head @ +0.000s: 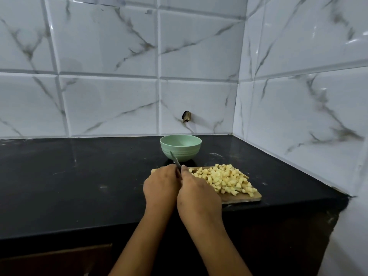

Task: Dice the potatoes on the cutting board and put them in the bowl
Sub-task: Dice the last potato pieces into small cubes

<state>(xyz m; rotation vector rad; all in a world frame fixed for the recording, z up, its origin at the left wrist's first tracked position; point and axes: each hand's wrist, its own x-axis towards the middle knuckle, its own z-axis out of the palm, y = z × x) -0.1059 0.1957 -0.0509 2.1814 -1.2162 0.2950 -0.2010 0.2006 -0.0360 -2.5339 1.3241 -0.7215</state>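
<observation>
- Right hand (197, 193) grips the knife (175, 159), its blade poking up between both hands.
- Left hand (161, 185) sits knuckles-up over the left end of the cutting board (243, 198); can't tell whether it holds anything.
- Diced potatoes (225, 179) are heaped on the board's right half.
- Green bowl (180, 148) stands just behind the board, on the black table (79, 176).

Bare forearms (219, 246), left hand (161, 187), right hand (198, 196)

One bowl (186, 154), one board (242, 197), one knife (175, 160)
</observation>
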